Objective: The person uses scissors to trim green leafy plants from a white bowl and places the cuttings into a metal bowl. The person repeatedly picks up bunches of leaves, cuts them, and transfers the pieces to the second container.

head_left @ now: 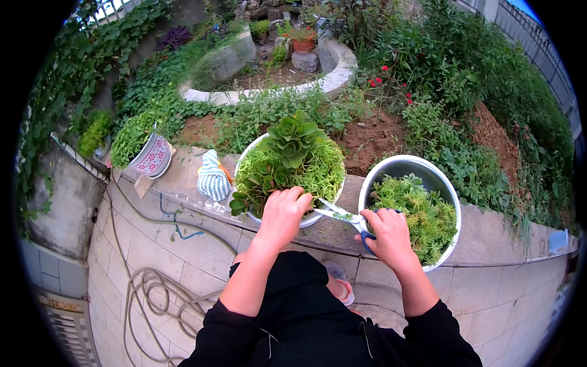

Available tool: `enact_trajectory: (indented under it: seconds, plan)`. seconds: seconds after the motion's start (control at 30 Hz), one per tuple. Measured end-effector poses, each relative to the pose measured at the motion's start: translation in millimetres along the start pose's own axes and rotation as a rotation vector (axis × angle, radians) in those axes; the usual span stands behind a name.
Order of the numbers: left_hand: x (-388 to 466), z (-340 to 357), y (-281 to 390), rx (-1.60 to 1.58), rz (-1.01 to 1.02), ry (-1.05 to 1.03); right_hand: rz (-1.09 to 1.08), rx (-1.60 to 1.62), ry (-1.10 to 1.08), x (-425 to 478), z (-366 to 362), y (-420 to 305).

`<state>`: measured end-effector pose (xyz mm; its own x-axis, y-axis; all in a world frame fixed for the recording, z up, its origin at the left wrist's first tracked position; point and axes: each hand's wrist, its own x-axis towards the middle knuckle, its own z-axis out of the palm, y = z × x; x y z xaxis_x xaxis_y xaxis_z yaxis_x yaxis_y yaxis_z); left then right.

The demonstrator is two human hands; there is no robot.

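Observation:
A round white pot (pixel 244 158) holds a trailing succulent (pixel 321 167) of fine yellow-green leaves and taller rosette succulents (pixel 293 140). At its near rim my left hand (pixel 285 212) curls its fingers around sprigs, with the fingertips partly hidden. My right hand (pixel 387 234) grips scissors (pixel 351 218) by their dark blue handles. The blades are parted and point left, towards the pot's rim and my left fingers. Small green bits cling to the blades. To the right, behind my right hand, a metal basin (pixel 438 172) contains a heap of succulent cuttings (pixel 417 206).
Left of the pot lies a blue-and-white striped glove (pixel 213 176) with orange showing. A flower-patterned pot (pixel 153 156) stands further left on the stone ledge (pixel 486 234). A hose (pixel 156 293) coils on the paving. Beyond the ledge are soil (pixel 373 140), plants and a curved white wall (pixel 339 75).

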<state>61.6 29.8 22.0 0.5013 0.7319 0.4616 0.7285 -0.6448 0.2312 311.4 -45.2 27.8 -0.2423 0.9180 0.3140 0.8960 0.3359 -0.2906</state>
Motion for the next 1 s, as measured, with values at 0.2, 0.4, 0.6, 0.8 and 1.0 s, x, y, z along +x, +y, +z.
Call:
enact_trajectory:
  seconds: [0.2, 0.4, 0.6, 0.8, 1.0]
  plan:
    - [3.8, -3.1, -2.8, -0.075, -0.026, -0.013, -0.024, -0.02, -0.007, 3.2, -1.5, -1.8]
    - [6.4, -0.9, -1.6, -0.093, 0.044, 0.002, -0.047, -0.021, 0.032, 15.5, 21.1, -16.9]
    - [8.3, -5.5, -5.9, -0.05, 0.101, -0.121, -0.05, -0.034, -0.017, 24.2, 28.4, -25.0]
    - [7.8, -2.1, -12.8, -0.055, 0.113, -0.171, -0.076, -0.081, -0.056, 24.7, 27.7, -20.5]
    - [7.5, -2.7, -15.9, -0.101, 0.121, -0.15, -0.059, -0.083, -0.094, 20.1, 32.1, -18.8]
